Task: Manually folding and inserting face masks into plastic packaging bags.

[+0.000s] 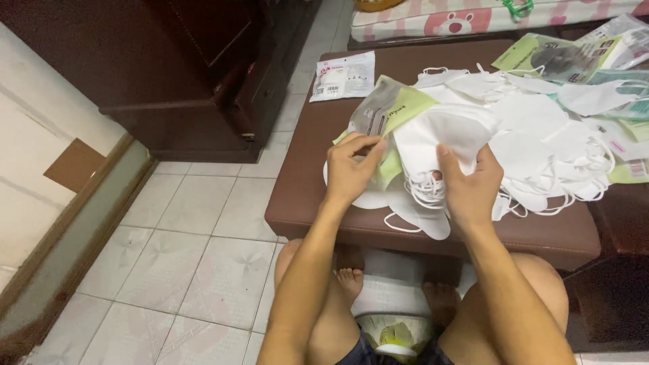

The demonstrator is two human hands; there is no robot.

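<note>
My left hand (pixel 351 169) pinches the open edge of a green and clear plastic pouch (pixel 389 108) above the brown padded bench (pixel 304 182). My right hand (pixel 466 186) grips a stack of folded white face masks (pixel 443 135) with dangling ear loops, held against the pouch's mouth. More white masks lie under my hands at the bench's front edge.
A heap of loose white masks (pixel 541 142) covers the bench's right part, with several green pouches (pixel 554 57) behind. A sealed white packet (pixel 343 76) lies at the far left corner. A dark wooden cabinet (pixel 203 67) stands left over the tiled floor (pixel 189 257). My bare knees and feet are below.
</note>
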